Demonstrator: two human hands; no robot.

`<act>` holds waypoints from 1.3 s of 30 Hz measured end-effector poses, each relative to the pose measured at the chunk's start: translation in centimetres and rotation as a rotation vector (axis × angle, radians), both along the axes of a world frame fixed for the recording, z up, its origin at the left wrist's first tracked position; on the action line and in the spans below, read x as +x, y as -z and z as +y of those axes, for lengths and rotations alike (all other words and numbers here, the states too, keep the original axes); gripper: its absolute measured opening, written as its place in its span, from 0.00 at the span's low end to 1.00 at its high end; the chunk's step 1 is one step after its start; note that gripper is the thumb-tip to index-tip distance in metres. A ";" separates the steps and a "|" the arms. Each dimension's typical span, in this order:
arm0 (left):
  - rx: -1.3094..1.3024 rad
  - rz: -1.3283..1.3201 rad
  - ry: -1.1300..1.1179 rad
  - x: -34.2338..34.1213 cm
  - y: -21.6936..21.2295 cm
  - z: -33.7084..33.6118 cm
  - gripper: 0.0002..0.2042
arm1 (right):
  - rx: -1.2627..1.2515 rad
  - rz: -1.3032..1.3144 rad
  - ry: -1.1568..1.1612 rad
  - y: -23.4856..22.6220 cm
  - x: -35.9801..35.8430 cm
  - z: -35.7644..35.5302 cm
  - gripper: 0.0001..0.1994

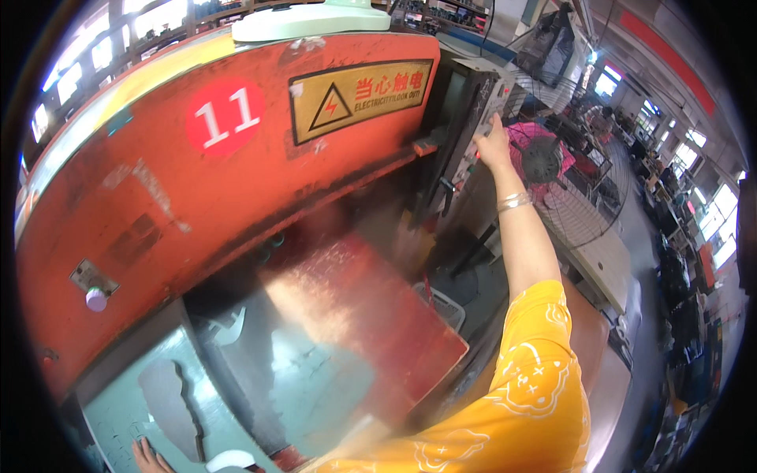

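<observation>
My right hand [494,145] reaches up to the narrow control panel [471,126] on the machine's right side. Its fingers are stretched out and touch the panel by the buttons; nothing is held. At the lower left edge, my left hand [150,456] shows only some fingers, spread on a pale green board [118,402]. Next to it lies a flat grey piece with a wavy edge [169,402]. A white, rounded thing [230,460] is partly cut off at the lower edge. Under the machine's beam [181,158] sits a worn red board [386,323], partly blurred.
The orange-red beam carries a yellow warning sign [359,98] and a pale knob [96,298]. A light-coloured cut piece [229,327] lies beneath it. To the right stand a wire-caged fan [544,158] and a light table [587,256]. An aisle with cluttered benches runs beyond.
</observation>
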State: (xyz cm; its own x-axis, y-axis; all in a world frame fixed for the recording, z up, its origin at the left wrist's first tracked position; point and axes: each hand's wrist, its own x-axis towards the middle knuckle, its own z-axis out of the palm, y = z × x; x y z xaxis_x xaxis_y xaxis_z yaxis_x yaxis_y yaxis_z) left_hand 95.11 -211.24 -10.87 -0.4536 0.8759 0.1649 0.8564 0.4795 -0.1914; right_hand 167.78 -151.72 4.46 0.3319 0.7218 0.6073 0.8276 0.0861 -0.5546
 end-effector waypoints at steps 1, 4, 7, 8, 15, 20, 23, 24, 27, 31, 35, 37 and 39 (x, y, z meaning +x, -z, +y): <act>0.030 -0.038 0.018 -0.1 0.0 0.0 0.20 | -0.011 0.068 0.003 -0.5 -0.4 -1.0 0.41; 0.111 -0.124 0.007 -0.2 0.3 -0.4 0.20 | 0.060 0.143 0.016 -2.5 -0.3 -3.5 0.39; 0.144 -0.147 -0.008 -0.4 1.2 -0.9 0.20 | 0.090 0.145 0.083 -3.9 0.8 -4.2 0.38; 0.146 -0.139 -0.016 -0.5 1.4 -0.9 0.20 | 0.104 0.162 0.079 -4.1 1.3 -4.0 0.38; 0.123 -0.127 -0.156 -0.3 1.8 -0.6 0.19 | 0.191 0.167 -0.009 -3.8 6.7 1.9 0.37; 0.069 -0.132 -0.252 0.5 1.1 -0.1 0.19 | 0.145 0.190 -0.015 -3.3 9.2 6.2 0.38; 0.020 -0.122 -0.311 0.9 0.8 0.2 0.19 | 0.130 0.215 -0.035 -3.3 9.5 8.4 0.39; 0.003 -0.116 -0.328 0.9 0.8 0.2 0.19 | 0.125 0.235 -0.042 -3.3 9.3 9.0 0.40; 0.006 -0.080 -0.333 0.7 1.0 0.4 0.19 | 0.063 0.126 0.045 -3.4 8.5 10.6 0.41; 0.016 -0.060 -0.342 0.4 1.6 -0.1 0.19 | 0.086 0.317 -0.076 -4.3 7.9 10.4 0.40; 0.037 -0.079 -0.319 -0.3 2.4 -1.1 0.19 | 0.071 0.702 -0.347 -5.1 7.5 9.3 0.36; 0.041 -0.097 -0.342 -0.8 2.6 -1.3 0.19 | 0.172 0.782 -0.488 -5.0 7.5 9.4 0.17; 0.043 -0.094 -0.340 -1.1 2.6 -1.1 0.19 | 0.275 0.744 -0.445 -4.6 7.5 10.2 0.16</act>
